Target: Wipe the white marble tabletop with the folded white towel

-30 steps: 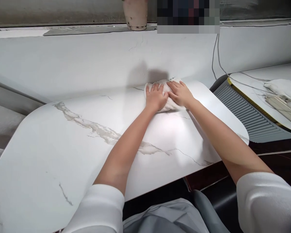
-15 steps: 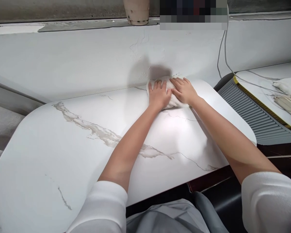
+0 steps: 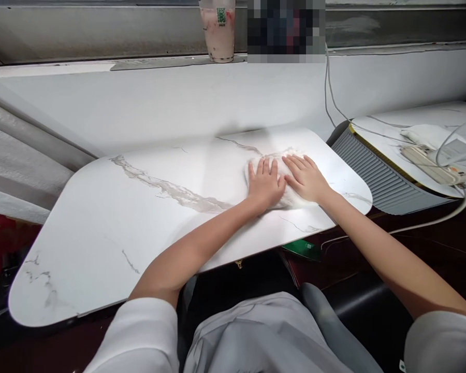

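A white cloth [image 3: 274,155] lies folded on a white marble-patterned tabletop [image 3: 101,223], right of its middle. My left hand [image 3: 267,185] rests flat on the cloth's left part, fingers spread and pointing away from me. Flat on its right part is my right hand [image 3: 305,178], fingers stretched out and angled to the left. The thumbs come close together over the cloth. Both palms press down on it, and the cloth's underside is hidden.
A cup with a pink drink [image 3: 219,33] stands on the ledge behind the table. To the right, a second surface with a ribbed grey side [image 3: 384,173] carries a power strip [image 3: 431,163] and another white cloth [image 3: 423,133]. Cables [image 3: 330,88] hang down the wall.
Both hands have drawn the cloth from the tabletop's back edge by the wall toward me. The camera view has shifted, showing more of the cup and the right-hand surface.
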Demonstrator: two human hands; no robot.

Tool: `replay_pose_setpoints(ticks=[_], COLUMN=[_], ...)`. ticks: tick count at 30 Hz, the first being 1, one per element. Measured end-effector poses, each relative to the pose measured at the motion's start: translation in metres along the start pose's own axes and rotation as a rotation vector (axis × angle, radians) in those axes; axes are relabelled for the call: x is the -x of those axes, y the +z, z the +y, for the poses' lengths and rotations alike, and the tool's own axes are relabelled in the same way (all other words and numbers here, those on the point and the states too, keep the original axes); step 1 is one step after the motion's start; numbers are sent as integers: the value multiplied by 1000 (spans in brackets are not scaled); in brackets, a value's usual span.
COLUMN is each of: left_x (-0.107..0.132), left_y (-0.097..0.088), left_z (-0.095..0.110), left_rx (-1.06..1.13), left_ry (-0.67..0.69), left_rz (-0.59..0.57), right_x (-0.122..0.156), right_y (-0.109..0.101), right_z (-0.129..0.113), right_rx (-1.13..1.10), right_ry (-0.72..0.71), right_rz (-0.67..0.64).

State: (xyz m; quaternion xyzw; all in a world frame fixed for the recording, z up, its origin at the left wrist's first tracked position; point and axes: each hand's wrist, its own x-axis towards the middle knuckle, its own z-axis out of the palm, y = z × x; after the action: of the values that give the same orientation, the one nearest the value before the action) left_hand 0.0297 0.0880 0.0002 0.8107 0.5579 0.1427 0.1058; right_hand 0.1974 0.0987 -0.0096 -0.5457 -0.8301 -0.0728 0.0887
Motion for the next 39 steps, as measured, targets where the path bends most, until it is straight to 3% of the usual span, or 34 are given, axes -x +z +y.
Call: replay_pose_setpoints(ticks=[5, 8, 12, 15, 20, 26, 33, 39], left_x=[39, 56, 65, 58, 24, -39, -113, -168], left_y=[-6, -6, 0, 4, 5, 15, 23, 32], left_z=[24, 32, 35, 37, 46, 44, 33, 31], left_rx=[-29, -26, 8, 41, 51, 68, 44, 32], left_ry=[52, 129, 208, 206, 136, 99, 29, -3], left_rz=[-103, -106, -80, -97, -167, -47, -16, 32], right_x=[51, 78, 99, 99, 76, 24, -51, -97], right_y=[-14, -23, -28, -27, -20, -6, 19, 29], right_z=[-5, -5, -3, 4, 19, 54, 114, 146], right_rx=[-18, -43, -58, -61, -27, -12, -89, -96], right_ry=[-42, -47, -4, 15, 43, 75, 26, 49], right_rz=[-9, -19, -18, -18, -18, -34, -21, -26])
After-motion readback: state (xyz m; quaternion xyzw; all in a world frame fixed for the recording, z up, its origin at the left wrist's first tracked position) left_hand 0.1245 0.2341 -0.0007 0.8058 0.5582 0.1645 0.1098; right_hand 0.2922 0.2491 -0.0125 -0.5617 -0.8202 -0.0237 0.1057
